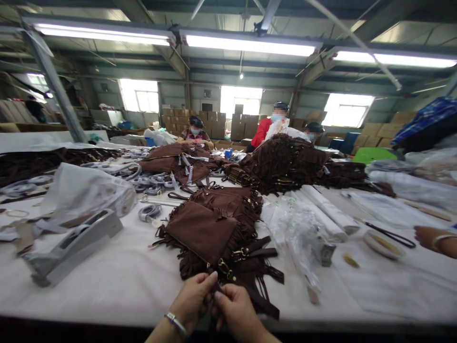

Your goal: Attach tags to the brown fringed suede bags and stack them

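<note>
Brown fringed bags (202,228) lie stacked in front of me, the top one with a zipper along its edge. At the near corner of the stack, my left hand (194,295) pinches a thin dark brown strap. My right hand (232,305) closes on the same strap, its fingertips almost touching the left ones. Gold clasps (241,252) and loose brown strap ends (266,286) spread just beyond and to the right of my hands. The part of the strap inside my fingers is hidden.
A grey tape dispenser (74,245) stands at left, near a coiled grey strap (149,212). Clear plastic bags (293,228) and white rolls (326,214) lie at right. Another person's hand (433,238) rests at the right edge. A large brown pile (285,162) and people are farther back.
</note>
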The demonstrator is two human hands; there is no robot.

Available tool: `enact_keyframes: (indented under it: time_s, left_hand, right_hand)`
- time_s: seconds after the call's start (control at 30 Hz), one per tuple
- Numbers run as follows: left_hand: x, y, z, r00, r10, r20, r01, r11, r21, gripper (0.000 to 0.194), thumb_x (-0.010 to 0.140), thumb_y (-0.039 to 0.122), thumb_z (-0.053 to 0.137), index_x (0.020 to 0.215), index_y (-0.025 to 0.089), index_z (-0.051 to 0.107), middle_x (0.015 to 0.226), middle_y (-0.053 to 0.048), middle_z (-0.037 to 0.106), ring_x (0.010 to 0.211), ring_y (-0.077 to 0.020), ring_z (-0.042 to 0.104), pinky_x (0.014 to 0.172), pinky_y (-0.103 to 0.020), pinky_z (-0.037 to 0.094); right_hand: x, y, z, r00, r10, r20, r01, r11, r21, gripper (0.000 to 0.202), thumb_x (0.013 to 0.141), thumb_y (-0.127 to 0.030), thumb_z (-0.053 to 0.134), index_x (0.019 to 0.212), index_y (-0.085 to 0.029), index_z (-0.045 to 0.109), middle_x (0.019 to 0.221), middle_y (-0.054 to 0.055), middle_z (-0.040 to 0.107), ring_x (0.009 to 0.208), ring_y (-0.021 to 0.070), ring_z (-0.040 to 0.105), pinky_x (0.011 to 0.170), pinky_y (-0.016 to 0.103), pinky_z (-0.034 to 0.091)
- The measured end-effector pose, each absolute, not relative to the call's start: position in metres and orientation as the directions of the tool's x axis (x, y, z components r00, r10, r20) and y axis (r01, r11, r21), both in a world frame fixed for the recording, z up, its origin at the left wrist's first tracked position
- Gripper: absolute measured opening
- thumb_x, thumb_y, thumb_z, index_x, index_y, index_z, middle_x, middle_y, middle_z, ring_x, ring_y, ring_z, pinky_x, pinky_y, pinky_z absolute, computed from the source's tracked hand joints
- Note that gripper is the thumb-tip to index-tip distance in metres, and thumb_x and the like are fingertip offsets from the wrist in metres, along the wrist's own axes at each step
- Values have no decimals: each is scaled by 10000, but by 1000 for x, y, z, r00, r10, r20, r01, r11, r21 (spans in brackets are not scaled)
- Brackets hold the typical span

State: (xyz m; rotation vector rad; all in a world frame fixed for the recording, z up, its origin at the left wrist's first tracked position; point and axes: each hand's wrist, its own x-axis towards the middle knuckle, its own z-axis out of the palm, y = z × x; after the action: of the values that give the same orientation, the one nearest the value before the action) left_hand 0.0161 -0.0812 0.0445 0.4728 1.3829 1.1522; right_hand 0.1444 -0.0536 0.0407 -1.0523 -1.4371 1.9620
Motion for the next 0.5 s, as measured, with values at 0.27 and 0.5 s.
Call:
enact_keyframes:
  time_s: [0.27, 0.5]
  left_hand:
    - [12, -86, 52, -14, 873, -488, -608, 380, 697, 541, 505, 435, 888, 829, 126, 583, 559, 62, 513, 402, 5, 324, 379, -121, 235]
    - [16, -83, 37, -139, 854, -502, -488, 382, 785, 562, 465, 563, 861, 677, 154, 539, 452, 106, 363, 383, -12, 284, 367, -137, 199]
  right_hand:
    - [144, -53, 42, -670, 652, -356, 60, -430, -901, 484, 657, -577, 554, 807, -118, 583, 542, -14, 556, 296, 60, 426, 285, 163, 197]
    - [149, -49, 45, -693, 659, -293, 115, -300, -947, 468, 713, -610, 520, 734, -144, 565, 564, -8, 565, 327, 63, 429, 316, 168, 242]
